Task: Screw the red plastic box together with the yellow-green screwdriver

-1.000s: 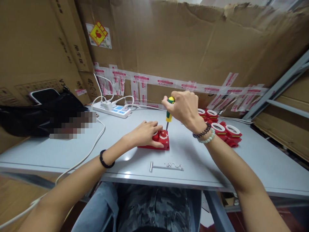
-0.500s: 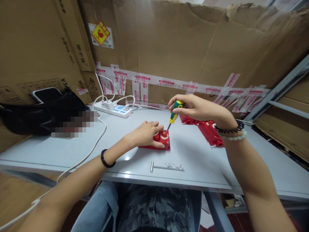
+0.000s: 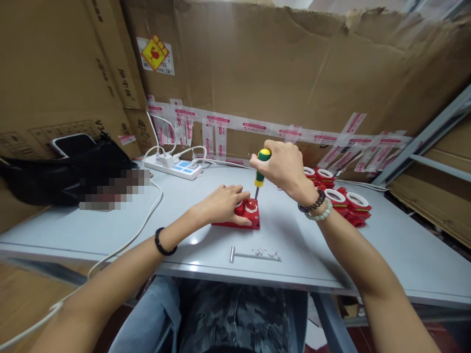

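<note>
My right hand (image 3: 282, 164) is wrapped round the green and yellow handle of a screwdriver (image 3: 260, 171). The screwdriver stands nearly upright, its tip meeting the back right corner of a red block-shaped part (image 3: 253, 221). That part lies on the table and has a round opening with a pale ring on top. My left hand (image 3: 225, 203) grips it from the left, thumb along the front and fingers over the top, covering much of it. Closer to me lies a metal T-handle tool (image 3: 250, 255) with thin whitish shavings (image 3: 267, 252) beside it.
Several red parts with white rings (image 3: 348, 202) stand to the right, partly behind my right wrist. At the back left are a white power strip (image 3: 176, 166) with cables and a black bag (image 3: 66, 179) holding a phone (image 3: 73, 144). A cardboard wall (image 3: 257, 63) closes off the back.
My right hand has turned about the screwdriver handle, its wrist swinging left and nearer me. The handle is now more upright, and more red parts show. My left hand stays put.
</note>
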`<action>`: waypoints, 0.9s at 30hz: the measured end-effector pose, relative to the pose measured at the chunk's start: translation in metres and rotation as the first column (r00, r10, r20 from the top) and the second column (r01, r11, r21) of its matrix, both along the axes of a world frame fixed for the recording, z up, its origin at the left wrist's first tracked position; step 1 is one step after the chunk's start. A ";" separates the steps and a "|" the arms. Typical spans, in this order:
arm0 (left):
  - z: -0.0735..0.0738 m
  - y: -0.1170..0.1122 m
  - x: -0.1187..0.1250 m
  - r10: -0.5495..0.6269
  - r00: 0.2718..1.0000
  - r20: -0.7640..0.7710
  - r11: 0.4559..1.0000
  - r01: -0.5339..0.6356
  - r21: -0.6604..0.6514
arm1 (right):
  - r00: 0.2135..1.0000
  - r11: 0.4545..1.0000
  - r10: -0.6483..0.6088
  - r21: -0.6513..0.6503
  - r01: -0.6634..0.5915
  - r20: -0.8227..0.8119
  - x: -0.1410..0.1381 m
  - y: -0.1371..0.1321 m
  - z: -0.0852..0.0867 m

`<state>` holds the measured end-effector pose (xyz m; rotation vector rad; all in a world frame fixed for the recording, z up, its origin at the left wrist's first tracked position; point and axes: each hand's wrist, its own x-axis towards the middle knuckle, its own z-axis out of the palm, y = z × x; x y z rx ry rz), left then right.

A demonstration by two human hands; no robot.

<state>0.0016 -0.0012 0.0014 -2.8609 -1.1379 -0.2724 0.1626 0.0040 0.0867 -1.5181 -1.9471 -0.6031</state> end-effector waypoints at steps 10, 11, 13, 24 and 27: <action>-0.001 0.000 -0.001 0.001 1.000 0.021 1.000 -0.001 0.007 | 0.991 0.983 -0.125 0.127 0.130 -0.047 -0.003 0.006 -0.007; -0.001 -0.001 -0.001 0.005 1.000 0.024 1.000 -0.006 0.005 | 0.991 0.985 -0.118 0.119 0.124 -0.062 -0.001 0.006 -0.007; -0.001 -0.001 -0.001 0.016 1.000 0.027 1.000 -0.016 -0.003 | 0.992 0.991 -0.083 0.099 0.092 -0.098 0.006 0.006 -0.006; -0.002 0.001 0.000 0.087 0.994 0.070 0.996 -0.089 0.020 | 0.934 0.969 0.203 0.199 -0.149 -0.293 0.025 0.000 -0.010; 0.000 0.003 -0.006 0.062 0.993 0.100 0.998 -0.060 -0.024 | 0.900 0.966 0.234 0.188 -0.175 -0.367 0.030 0.010 -0.009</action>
